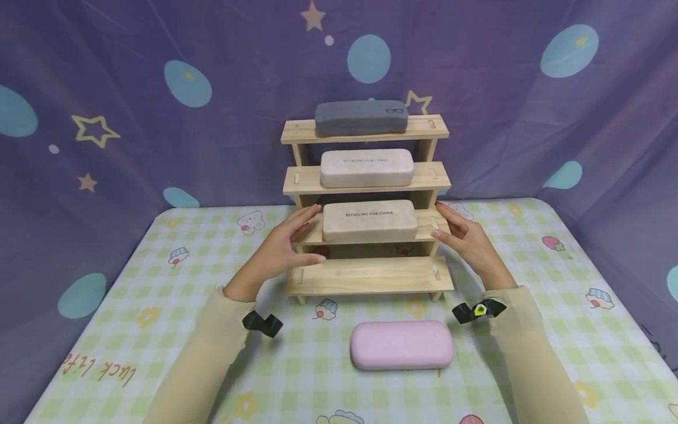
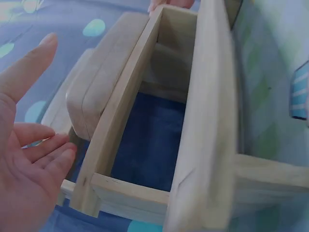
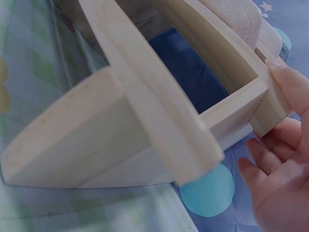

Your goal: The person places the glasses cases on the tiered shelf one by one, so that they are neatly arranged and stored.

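A stepped wooden display stand (image 1: 371,277) has four tiers. On its third tier from the top lies a cream glasses case (image 1: 369,222) lettered "REFUELING FOR CHINA". My left hand (image 1: 283,244) is by that tier's left end, thumb and fingers spread apart with nothing between them. In the left wrist view its fingertips (image 2: 63,150) are close beside the tier and the case. My right hand (image 1: 471,238) grips the right end of the same tier, the thumb (image 3: 285,79) against the plank and the other fingers curled behind and below it.
A pale glasses case (image 1: 366,169) sits one tier higher, and a grey-blue case (image 1: 362,118) tops the stand. In front, a pink glasses case (image 1: 401,345) lies on the checked tablecloth (image 1: 175,330). A purple patterned curtain (image 1: 254,59) hangs close behind.
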